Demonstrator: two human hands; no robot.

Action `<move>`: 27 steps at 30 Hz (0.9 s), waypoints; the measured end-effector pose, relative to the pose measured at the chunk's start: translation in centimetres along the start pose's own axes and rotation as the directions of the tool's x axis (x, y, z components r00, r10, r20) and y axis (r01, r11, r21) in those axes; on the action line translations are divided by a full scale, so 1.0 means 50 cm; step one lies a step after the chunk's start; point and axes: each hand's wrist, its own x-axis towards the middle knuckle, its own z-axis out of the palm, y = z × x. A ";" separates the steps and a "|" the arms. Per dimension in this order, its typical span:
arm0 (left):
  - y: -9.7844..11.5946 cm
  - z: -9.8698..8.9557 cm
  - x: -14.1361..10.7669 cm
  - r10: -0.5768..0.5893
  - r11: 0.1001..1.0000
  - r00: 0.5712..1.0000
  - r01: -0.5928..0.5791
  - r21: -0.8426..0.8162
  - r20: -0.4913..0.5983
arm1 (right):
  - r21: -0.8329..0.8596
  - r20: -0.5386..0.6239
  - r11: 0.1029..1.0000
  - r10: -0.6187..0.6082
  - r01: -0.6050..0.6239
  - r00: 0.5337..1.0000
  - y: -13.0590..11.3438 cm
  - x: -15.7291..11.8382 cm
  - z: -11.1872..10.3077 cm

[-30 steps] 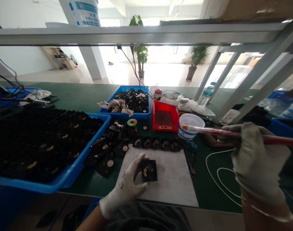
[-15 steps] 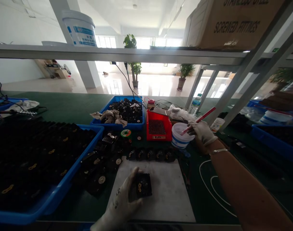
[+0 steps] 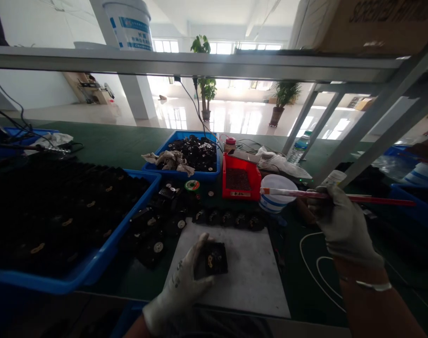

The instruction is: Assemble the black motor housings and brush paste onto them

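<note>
The person's left hand (image 3: 179, 281), in a white glove, is closed around a small black square part (image 3: 216, 259), and this part is over a white board (image 3: 249, 277). The right hand (image 3: 345, 225), also gloved, holds a long red brush (image 3: 340, 195) tightly between fingers, near a white cup (image 3: 273, 199).

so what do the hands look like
Both hands wear thin white work gloves: the left hand has dark smudges on its fingers, the right hand looks greyer. A thin silver bangle circles the right wrist; the right forearm shows no sleeve.
</note>
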 end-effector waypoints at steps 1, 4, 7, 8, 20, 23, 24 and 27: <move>0.003 -0.001 -0.001 -0.003 1.000 1.000 0.003 0.000 -0.002 | 0.027 0.009 0.999 0.037 -0.037 0.999 -0.017 -0.033 0.015; 0.008 -0.002 -0.004 -0.014 1.000 1.000 0.014 -0.003 -0.001 | 0.022 0.169 0.984 0.170 -0.176 0.971 -0.062 -0.134 0.061; 0.008 -0.001 -0.005 -0.034 0.999 0.999 0.034 -0.016 0.003 | 0.070 0.302 0.988 0.111 -0.138 0.947 -0.087 -0.212 0.097; 0.008 0.000 -0.006 -0.033 0.999 0.999 0.033 -0.029 0.003 | 0.093 0.324 0.993 0.038 -0.072 0.945 -0.091 -0.228 0.106; 0.008 0.000 -0.013 -0.037 0.968 0.998 0.050 -0.246 0.057 | 0.152 0.683 0.942 -0.318 0.298 0.657 -0.105 -0.241 0.121; 0.005 -0.001 -0.017 -0.034 0.955 0.993 0.065 -0.290 0.110 | 0.203 0.765 0.965 -0.262 0.166 0.588 -0.101 -0.221 0.109; 0.005 -0.001 -0.018 -0.031 0.955 0.991 0.068 -0.288 0.130 | 0.195 0.804 0.974 -0.224 0.111 0.552 -0.099 -0.210 0.106; 0.007 -0.001 -0.019 -0.021 0.966 0.983 0.067 -0.250 0.181 | 0.101 0.901 0.994 -0.073 -0.044 0.427 -0.088 -0.175 0.107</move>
